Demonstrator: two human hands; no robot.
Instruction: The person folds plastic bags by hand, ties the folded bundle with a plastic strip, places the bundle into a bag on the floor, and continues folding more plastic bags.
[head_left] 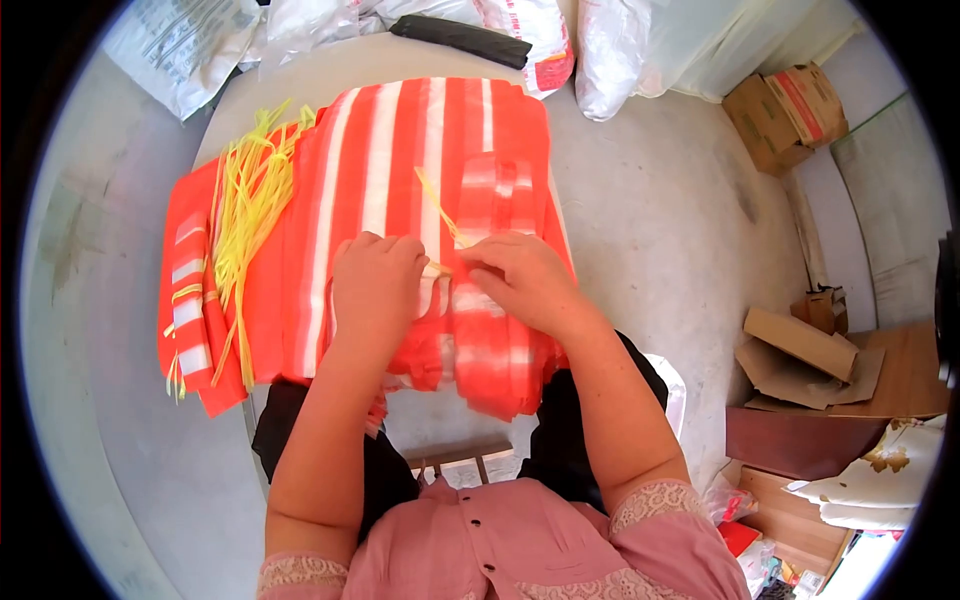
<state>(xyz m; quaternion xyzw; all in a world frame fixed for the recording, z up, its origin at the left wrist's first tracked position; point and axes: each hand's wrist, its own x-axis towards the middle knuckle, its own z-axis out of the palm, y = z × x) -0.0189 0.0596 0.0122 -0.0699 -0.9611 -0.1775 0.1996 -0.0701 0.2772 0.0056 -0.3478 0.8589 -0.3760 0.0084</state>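
Observation:
A bundle of red-and-white striped plastic bags lies before me on a stack of the same striped plastic. A thin yellow tie strip crosses the bundle, its loose end pointing up and away. My left hand is closed at the bundle's left side, with a short piece of the strip at its fingertips. From the right, my right hand pinches the strip on top of the bundle. Its fingertips are partly hidden. A heap of yellow strips rests on the stack to the left, beside a tied striped bundle.
At the table's far edge lies a black roll, with white sacks behind. Cardboard boxes stand on the floor at the far right. Opened cardboard sits on a wooden surface to the right.

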